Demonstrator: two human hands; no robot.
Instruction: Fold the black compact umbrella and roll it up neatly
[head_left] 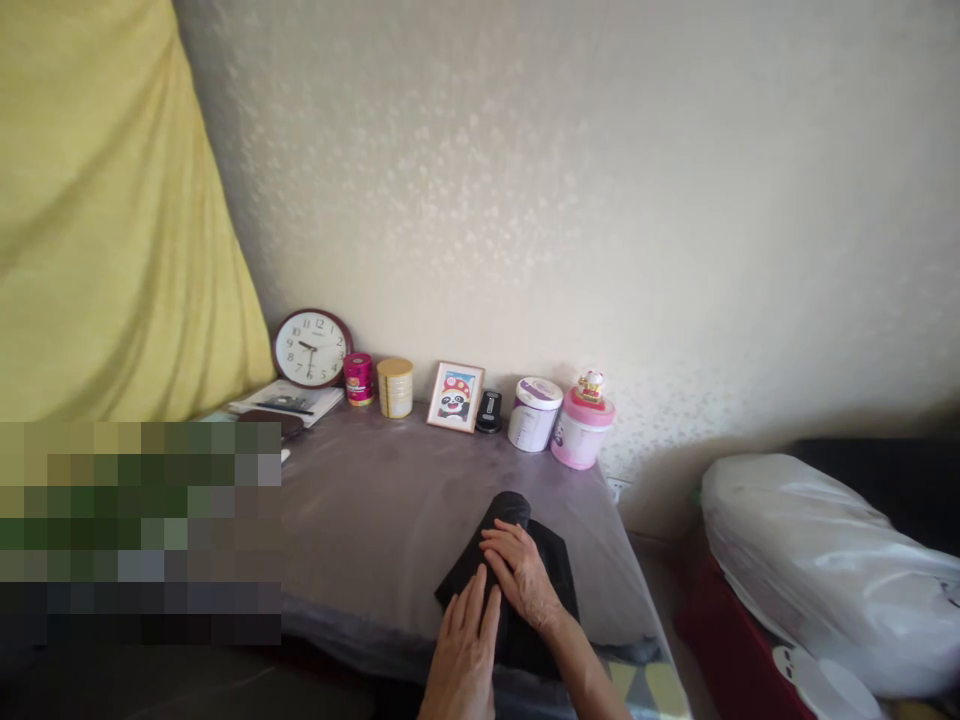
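Observation:
A piece of black folded fabric [551, 555] lies near the front right of the table, its far end rounded as if rolled over; whether it is a garment or a bag I cannot tell. My right hand [523, 575] rests palm down on top of it, fingers stretched toward the left. Close beside it, my left hand [469, 625] lies flat along the fabric's left part, with its fingers pointing away from me. Neither hand grips anything. Both hands and the right forearm hide part of the fabric.
Along the wall on the grey-covered table [375, 510] stand a clock [313, 348], a magenta tin [359, 380], a yellow-lidded can [395, 388], a framed panda picture [456, 397] and two tubs [535, 415]. A white plastic bag [817, 560] bulges at right. A yellow curtain [112, 220] hangs left.

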